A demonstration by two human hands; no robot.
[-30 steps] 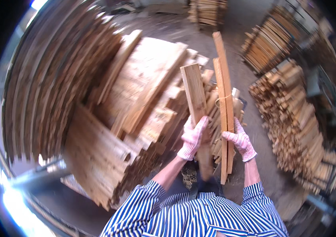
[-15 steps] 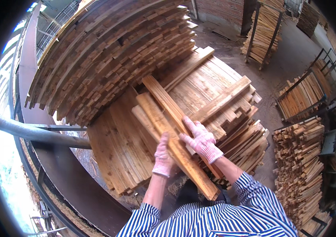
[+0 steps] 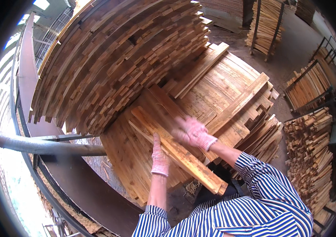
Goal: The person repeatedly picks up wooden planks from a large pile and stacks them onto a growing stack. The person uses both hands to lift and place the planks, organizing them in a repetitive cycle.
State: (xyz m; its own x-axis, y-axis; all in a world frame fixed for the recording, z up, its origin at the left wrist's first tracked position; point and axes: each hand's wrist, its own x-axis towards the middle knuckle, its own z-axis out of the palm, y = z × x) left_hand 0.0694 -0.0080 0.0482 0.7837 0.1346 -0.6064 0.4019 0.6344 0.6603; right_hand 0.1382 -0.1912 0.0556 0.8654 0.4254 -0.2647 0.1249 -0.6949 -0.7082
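Long pale wooden plank (image 3: 176,148) lies diagonally atop the stacked boards (image 3: 215,91).

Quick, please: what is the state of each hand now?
Left hand: open, flat against the wooden plank.
Right hand: on the same plank, blurred; grip cannot be told.

The right hand (image 3: 193,132) is smeared by motion, so its grip on the planks (image 3: 176,148) is unclear, perhaps just resting; the left hand (image 3: 160,158) covers the plank edge beneath it; the far-right timber stacks (image 3: 314,158) blur toward the rim
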